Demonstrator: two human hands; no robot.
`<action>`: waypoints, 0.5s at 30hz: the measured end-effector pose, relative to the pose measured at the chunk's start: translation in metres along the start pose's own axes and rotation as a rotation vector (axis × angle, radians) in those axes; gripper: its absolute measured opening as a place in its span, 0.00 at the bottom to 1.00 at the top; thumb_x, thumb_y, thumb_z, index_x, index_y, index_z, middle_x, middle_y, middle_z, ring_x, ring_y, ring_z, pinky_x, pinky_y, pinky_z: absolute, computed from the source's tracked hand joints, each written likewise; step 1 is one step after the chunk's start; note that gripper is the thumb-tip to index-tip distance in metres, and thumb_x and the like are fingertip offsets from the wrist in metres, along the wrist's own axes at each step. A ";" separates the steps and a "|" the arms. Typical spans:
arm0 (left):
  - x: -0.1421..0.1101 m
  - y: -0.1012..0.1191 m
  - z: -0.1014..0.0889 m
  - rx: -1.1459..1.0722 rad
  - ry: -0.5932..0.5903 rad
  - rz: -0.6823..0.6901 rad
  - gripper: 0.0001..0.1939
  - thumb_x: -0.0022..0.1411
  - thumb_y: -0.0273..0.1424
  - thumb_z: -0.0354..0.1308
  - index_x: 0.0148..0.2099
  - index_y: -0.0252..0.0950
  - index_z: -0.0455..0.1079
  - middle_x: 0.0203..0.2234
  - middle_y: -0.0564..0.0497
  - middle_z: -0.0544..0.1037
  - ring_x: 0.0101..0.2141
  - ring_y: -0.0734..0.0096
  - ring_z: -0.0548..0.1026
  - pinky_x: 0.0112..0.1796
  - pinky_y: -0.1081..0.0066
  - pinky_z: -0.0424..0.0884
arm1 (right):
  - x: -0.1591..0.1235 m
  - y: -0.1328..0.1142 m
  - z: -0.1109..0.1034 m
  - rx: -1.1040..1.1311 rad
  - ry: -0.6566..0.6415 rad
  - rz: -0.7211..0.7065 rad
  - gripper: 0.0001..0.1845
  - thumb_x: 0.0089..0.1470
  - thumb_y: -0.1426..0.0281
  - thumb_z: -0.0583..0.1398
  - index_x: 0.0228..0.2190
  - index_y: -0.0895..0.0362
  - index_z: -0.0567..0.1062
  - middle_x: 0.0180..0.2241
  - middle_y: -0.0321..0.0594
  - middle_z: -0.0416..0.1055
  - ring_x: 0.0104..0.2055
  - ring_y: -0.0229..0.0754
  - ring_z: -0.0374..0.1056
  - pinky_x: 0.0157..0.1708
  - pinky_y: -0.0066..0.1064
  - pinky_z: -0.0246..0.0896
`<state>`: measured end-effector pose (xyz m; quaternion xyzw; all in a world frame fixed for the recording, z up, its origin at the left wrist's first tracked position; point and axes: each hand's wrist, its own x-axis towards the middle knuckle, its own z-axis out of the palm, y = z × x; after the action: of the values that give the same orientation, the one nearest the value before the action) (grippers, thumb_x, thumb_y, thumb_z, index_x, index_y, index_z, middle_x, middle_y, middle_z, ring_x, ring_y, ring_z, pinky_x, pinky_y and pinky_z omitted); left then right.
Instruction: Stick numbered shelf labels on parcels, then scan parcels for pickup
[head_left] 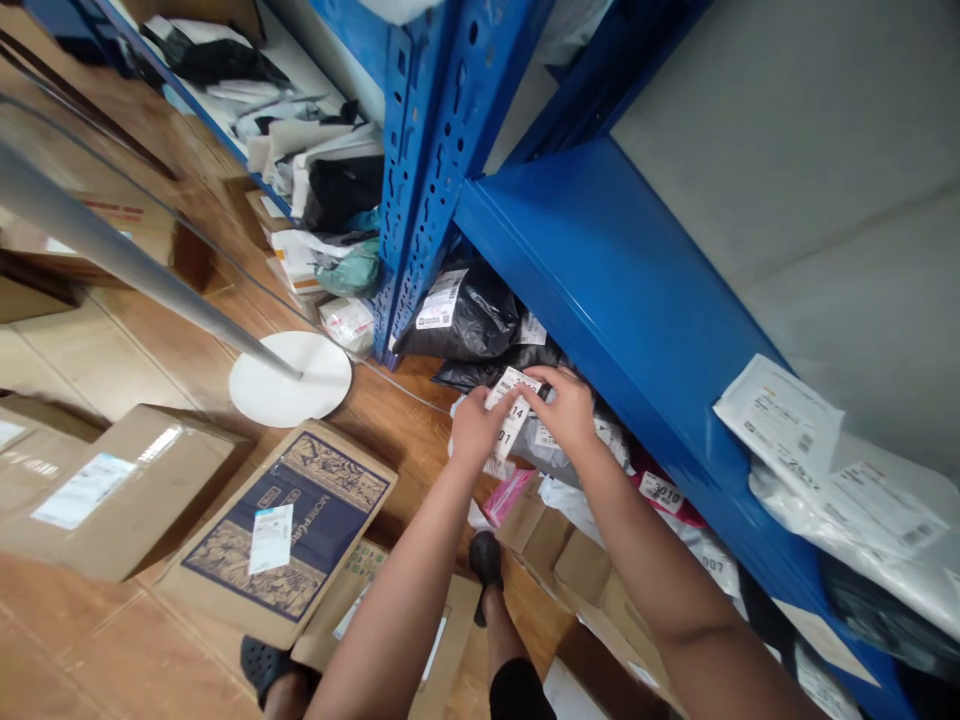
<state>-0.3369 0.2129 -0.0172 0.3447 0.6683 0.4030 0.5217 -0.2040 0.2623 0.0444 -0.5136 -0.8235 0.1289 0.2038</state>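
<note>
Between my two hands is a white label strip [501, 432] with printed numbers such as 14 and 01. The fingers of my left hand [475, 425] are closed on its left edge. On the other side, my right hand [568, 408] pinches the strip near its upper end. Just beyond them lie black plastic parcels [480, 318] with white shipping labels, under the blue shelf. Grey bagged parcels [559, 455] sit right below my hands, partly covered by them.
A blue shelf beam [600, 270] runs along the right, with white parcels [847, 490] on the shelf. A perforated blue upright [427, 150] stands ahead. Cardboard boxes [352, 490] and a pole's round white base [262, 385] occupy the floor at left. An open carton [577, 570] is by my feet.
</note>
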 end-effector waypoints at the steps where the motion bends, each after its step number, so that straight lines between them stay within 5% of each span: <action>1: -0.005 0.001 -0.003 -0.045 -0.060 -0.002 0.20 0.56 0.50 0.58 0.32 0.37 0.71 0.22 0.53 0.75 0.25 0.71 0.70 0.28 0.73 0.59 | 0.001 -0.001 0.000 -0.009 -0.010 -0.005 0.08 0.56 0.67 0.61 0.38 0.55 0.77 0.36 0.39 0.75 0.39 0.44 0.69 0.43 0.34 0.63; 5: -0.031 -0.007 -0.027 -0.073 -0.191 0.051 0.19 0.59 0.48 0.54 0.33 0.37 0.73 0.23 0.54 0.75 0.25 0.72 0.70 0.27 0.74 0.60 | 0.001 -0.002 -0.001 -0.061 -0.062 -0.010 0.07 0.58 0.68 0.58 0.34 0.55 0.77 0.35 0.40 0.72 0.37 0.43 0.68 0.41 0.33 0.63; 9: -0.044 -0.025 -0.071 0.078 -0.090 0.055 0.21 0.61 0.50 0.52 0.32 0.38 0.73 0.21 0.54 0.73 0.23 0.72 0.68 0.26 0.74 0.58 | 0.006 -0.015 -0.004 -0.169 -0.115 -0.045 0.08 0.59 0.70 0.57 0.35 0.55 0.77 0.35 0.41 0.72 0.38 0.44 0.68 0.41 0.34 0.64; 12: -0.030 -0.026 -0.097 0.068 -0.023 0.179 0.20 0.61 0.48 0.53 0.31 0.37 0.74 0.24 0.53 0.74 0.27 0.71 0.70 0.29 0.74 0.61 | 0.021 -0.037 0.001 -0.271 -0.120 -0.193 0.14 0.59 0.75 0.53 0.42 0.55 0.76 0.44 0.44 0.72 0.47 0.47 0.67 0.49 0.37 0.61; 15: 0.000 -0.011 -0.096 -0.060 -0.024 0.281 0.17 0.60 0.45 0.56 0.32 0.36 0.75 0.26 0.52 0.76 0.30 0.71 0.71 0.32 0.74 0.64 | 0.043 -0.051 0.012 -0.326 -0.199 -0.329 0.19 0.59 0.75 0.53 0.51 0.57 0.72 0.53 0.45 0.70 0.56 0.48 0.62 0.60 0.42 0.50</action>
<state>-0.4314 0.1908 -0.0146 0.4236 0.5949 0.4878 0.4783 -0.2674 0.2788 0.0641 -0.3837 -0.9218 0.0096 0.0545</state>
